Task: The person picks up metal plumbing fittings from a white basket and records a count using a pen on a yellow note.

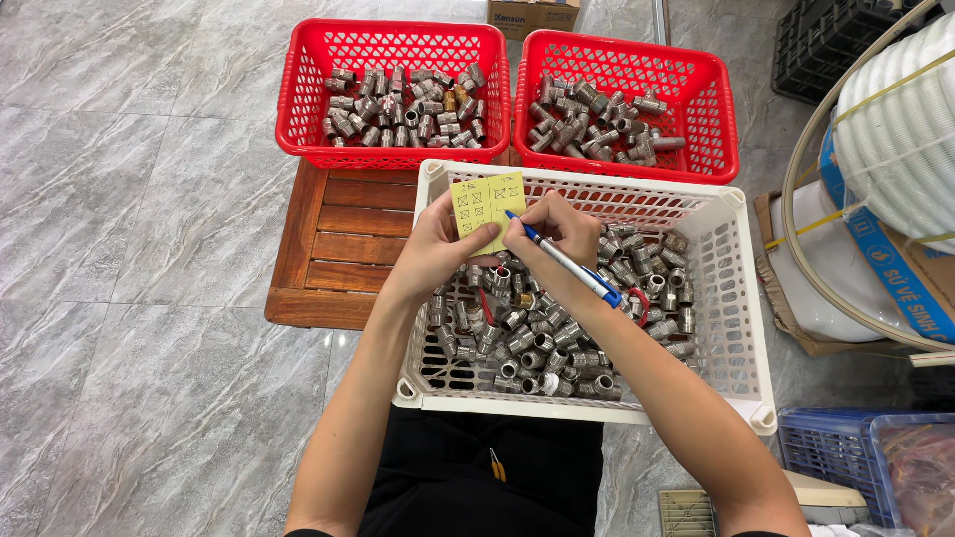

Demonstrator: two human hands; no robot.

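I take the white crate [741, 298] on my lap as my landmark and go from its left. Off its left side there is grey marble floor [129, 249], and a low wooden table [343, 239] pokes out from under the crate's far left corner. On that table, beyond the crate, stands one red basket [298, 89] with metal pipe fittings [403, 104] spread over its bottom. Over the crate's far left part my left hand [433, 249] is closed on a small yellow paper [485, 211], thumb in front and fingers behind, keeping it upright and facing me; the paper carries rows of small boxes with crosses. Just right of it my right hand [552, 239] pinches a blue and white pen [567, 264] in a writing grip, its tip touching the paper's right edge. Below both hands the crate holds a heap of the same sort of metal fittings [557, 333]. Beyond the crate's far right corner sits a second red basket [711, 99], also with fittings. Right of the crate are a white coiled hose [895, 119] and cardboard. I judge I am in the middle of marking a tally on the paper; the next stroke needs the paper kept stiff and the pen tip placed in a free box
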